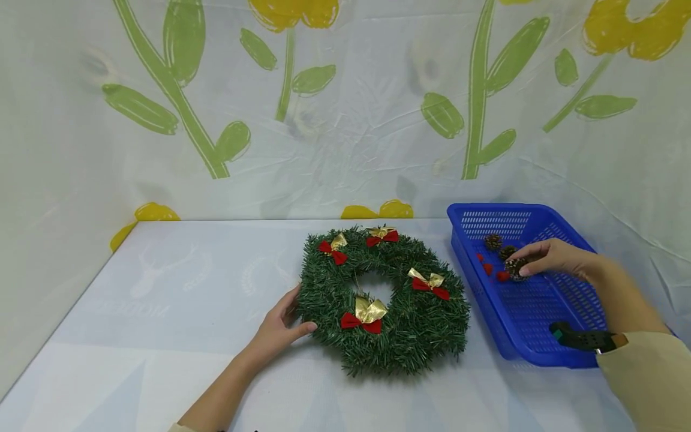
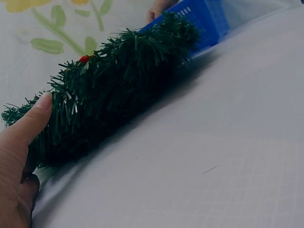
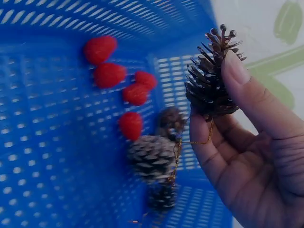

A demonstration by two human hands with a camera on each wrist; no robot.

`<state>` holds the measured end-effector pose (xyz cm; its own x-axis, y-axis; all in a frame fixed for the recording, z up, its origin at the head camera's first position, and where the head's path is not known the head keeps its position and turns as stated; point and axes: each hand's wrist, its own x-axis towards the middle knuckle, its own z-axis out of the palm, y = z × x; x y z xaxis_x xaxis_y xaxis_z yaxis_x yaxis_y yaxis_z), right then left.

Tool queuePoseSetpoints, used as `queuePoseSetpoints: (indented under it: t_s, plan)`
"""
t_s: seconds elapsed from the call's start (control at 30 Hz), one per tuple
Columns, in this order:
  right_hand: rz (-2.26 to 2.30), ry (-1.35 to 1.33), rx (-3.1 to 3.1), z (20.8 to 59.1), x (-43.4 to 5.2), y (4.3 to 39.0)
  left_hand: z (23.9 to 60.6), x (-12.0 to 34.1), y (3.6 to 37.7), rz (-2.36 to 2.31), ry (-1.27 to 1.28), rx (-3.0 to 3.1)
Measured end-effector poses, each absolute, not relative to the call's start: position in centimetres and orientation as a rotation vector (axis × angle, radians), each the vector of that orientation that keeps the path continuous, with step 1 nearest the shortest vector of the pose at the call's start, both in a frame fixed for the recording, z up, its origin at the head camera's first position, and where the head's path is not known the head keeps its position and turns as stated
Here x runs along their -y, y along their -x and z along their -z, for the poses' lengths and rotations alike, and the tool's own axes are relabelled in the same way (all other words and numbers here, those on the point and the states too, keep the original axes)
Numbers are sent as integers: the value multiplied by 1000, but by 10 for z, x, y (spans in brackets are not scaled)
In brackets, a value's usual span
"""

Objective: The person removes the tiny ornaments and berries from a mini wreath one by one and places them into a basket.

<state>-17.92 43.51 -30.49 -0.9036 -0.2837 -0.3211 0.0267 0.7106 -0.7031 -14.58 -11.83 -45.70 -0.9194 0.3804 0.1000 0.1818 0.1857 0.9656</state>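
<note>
Head view: your left hand (image 1: pixel 281 330) rests against the round green tinsel wreath with red-and-gold bows (image 1: pixel 384 300) at its 8 o'clock edge, thumb laid on the needles and fingers loosely extended. Your right hand (image 1: pixel 550 258) reaches into the blue perforated plastic basket (image 1: pixel 540 312), at the wreath's 3 o'clock.

Left wrist view: thumb (image 2: pixel 31 123) touches the wreath (image 2: pixel 114 90); no clamp.

Right wrist view: fingers (image 3: pixel 247 95) pinch a brown pine cone with gold cord (image 3: pixel 209 80), held above the red berries (image 3: pixel 114 76). Likely light, stiff, with brittle scales; grip its body sides.
</note>
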Motion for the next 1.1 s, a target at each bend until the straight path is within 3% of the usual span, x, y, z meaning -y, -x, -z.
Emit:
queuePoseSetpoints:
  t_s: [0.53,1.1]
  plan:
    - [1005,175,-2423,347,-434,186,457,118,145,-1824,-527,-2295]
    - [935,115,-2429,356,-429,187,458,118,146,-1830,-538,-2298]
